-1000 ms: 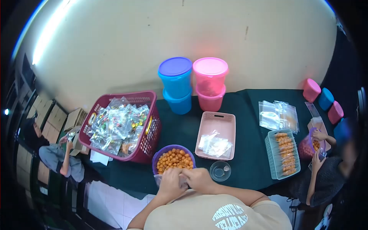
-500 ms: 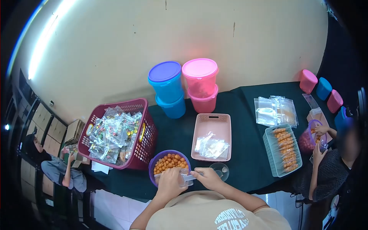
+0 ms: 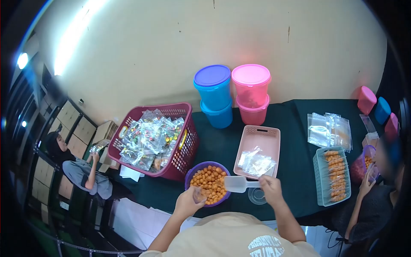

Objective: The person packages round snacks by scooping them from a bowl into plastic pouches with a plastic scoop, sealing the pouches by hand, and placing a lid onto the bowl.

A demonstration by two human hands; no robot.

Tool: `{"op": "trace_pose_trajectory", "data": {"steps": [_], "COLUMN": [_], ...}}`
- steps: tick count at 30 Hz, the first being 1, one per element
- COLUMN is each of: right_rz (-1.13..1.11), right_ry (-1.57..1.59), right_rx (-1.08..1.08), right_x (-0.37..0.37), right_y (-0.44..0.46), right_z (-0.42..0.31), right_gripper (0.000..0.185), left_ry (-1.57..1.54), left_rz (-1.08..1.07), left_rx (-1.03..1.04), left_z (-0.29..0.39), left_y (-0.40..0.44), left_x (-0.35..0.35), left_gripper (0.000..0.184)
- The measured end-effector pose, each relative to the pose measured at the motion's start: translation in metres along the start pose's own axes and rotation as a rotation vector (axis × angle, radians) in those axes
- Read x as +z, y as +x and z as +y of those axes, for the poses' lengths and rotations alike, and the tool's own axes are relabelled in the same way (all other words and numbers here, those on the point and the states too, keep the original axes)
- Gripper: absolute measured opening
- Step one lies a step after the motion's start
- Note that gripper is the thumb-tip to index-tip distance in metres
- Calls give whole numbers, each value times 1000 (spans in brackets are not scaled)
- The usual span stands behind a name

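My right hand [image 3: 271,188] grips the handle of a translucent white plastic scoop [image 3: 235,184], held level over the right rim of a purple bowl [image 3: 187,185]. Round orange snack balls [image 3: 209,177] fill the bowl. At the bowl's lower left, my left hand [image 3: 187,203] is closed around a small transparent plastic bag or cup [image 3: 199,195]; which of the two I cannot tell. A round transparent lid or dish [image 3: 257,196] lies on the table below the scoop's handle. Behind it stands a pink tray [image 3: 274,141] with small transparent bags [image 3: 256,163] in it.
A maroon basket [image 3: 188,141] of filled packets stands left. Blue tubs [image 3: 216,100] and pink tubs [image 3: 253,94] are stacked at the wall. On the right are plastic bags [image 3: 329,130], a teal basket [image 3: 320,175] of packed orange snacks, and a co-worker [image 3: 370,205]. Another person [image 3: 87,171] is far left.
My hands have moved apart. The scoop has come away from the transparent thing in my left hand and swung right in my right hand. The whole view has shifted.
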State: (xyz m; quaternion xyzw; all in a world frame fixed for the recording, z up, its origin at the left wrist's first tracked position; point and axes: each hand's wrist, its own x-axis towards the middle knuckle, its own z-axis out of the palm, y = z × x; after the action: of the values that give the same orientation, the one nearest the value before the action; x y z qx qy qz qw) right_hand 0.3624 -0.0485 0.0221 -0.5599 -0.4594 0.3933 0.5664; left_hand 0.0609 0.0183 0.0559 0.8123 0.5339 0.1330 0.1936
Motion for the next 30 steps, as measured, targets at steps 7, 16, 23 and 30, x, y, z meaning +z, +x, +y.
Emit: {"op": "trace_pose_trajectory", "data": {"steps": [7,16,23,30], "right_rz": [6,-132,-326,-367], "right_ry": [-579,-533,-850,-666], "right_rx": [-133,-272,-238,70], "right_x": [27,70,97,87], "right_y": [-3,15,23,12], "right_z": [2,-25,16,32], "right_gripper": [32,26,24,22], "left_ry": [-229,-233,-486,-918], "left_rz": [132,172,59,-137], "left_rx": [-185,-325,-396,-321], "left_z": [-29,-62,-80,-67], "left_y": [7,-5,-4,-19], "left_x": [-14,-6,24,16], "left_gripper": [32,42,50,55]}}
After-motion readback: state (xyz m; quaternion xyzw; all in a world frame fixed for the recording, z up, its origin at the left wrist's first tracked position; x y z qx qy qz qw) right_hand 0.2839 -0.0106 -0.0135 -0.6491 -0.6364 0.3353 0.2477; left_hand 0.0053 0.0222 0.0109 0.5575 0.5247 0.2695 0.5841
